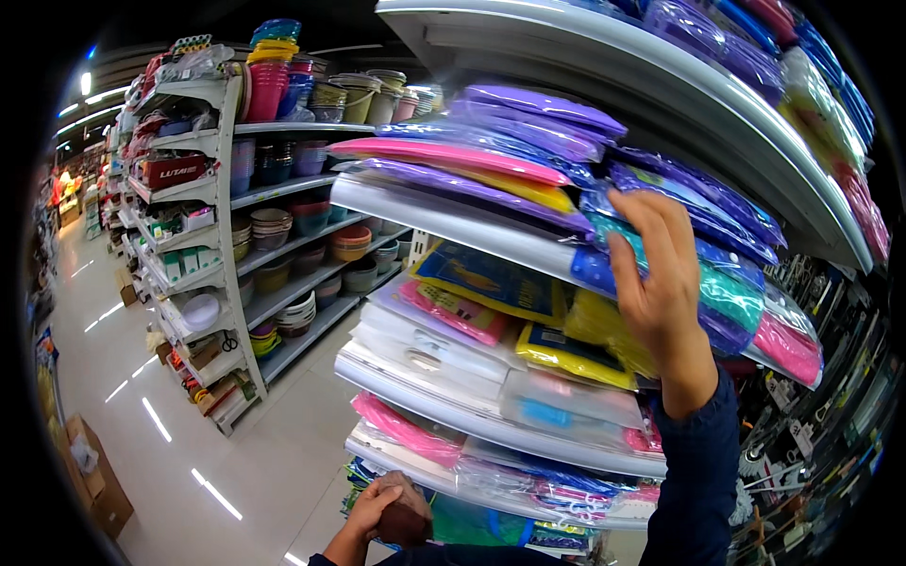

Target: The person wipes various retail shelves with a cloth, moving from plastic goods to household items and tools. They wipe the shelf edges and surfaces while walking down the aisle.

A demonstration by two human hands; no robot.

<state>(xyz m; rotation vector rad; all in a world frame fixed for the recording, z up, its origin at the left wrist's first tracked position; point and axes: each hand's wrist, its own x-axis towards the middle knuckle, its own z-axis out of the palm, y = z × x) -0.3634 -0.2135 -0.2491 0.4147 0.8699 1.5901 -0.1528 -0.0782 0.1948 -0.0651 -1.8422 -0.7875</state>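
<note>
Right fingers (636,217) near shelf edge (453,223), aisle (179,462) leftward

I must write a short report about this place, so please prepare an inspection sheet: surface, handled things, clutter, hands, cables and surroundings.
Surface: white shelf, loaded with flat plastic-wrapped packages.
Handled things: brown object, kind unclear; teal package and blue dotted package near the right hand.
Clutter: packages stacked unevenly; the blue dotted one overlaps the shelf's front edge.
Hands: left hand grips the brown object; the right's fingers are bent at the packages, grip unclear.
Cables: nothing seen.
Surroundings: shelving unit with bowls and buckets; cardboard box on the tiled floor.
</note>
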